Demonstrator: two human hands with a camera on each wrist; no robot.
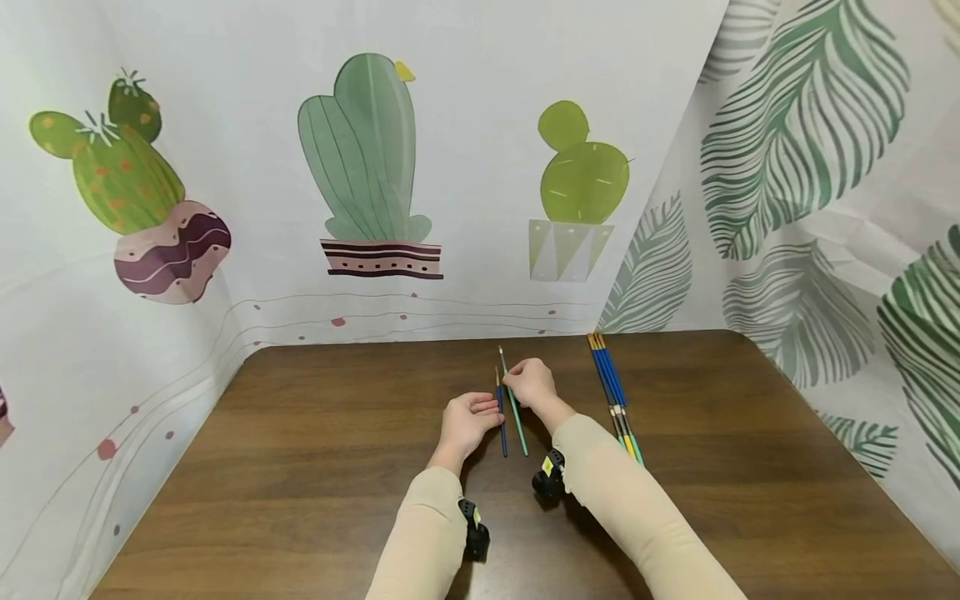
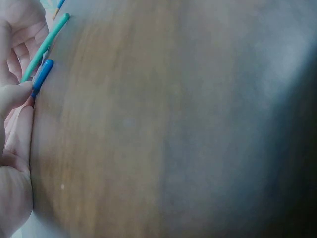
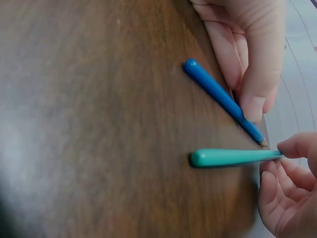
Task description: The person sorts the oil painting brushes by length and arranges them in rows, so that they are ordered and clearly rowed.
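Note:
Two slim paintbrushes lie almost side by side near the middle of the table, bristle ends toward the wall. My left hand (image 1: pixel 465 427) pinches the blue paintbrush (image 1: pixel 503 440), thumb on its near side; its rounded handle end (image 3: pixel 198 72) shows in the right wrist view. Just to the right, the green paintbrush (image 1: pixel 517 421) is pinched by my right hand (image 1: pixel 532 382) between thumb and fingertips, toward its far part. In the left wrist view the green handle (image 2: pixel 49 42) appears beyond the blue handle (image 2: pixel 45 74).
Several paintbrushes (image 1: pixel 609 375) with blue, yellow and green handles lie together to the right of my right hand, reaching the table's back edge. My right sleeve hides part of them. Behind the brown wooden table (image 1: pixel 322 450) hangs a cloth (image 1: pixel 480 167) printed with cacti.

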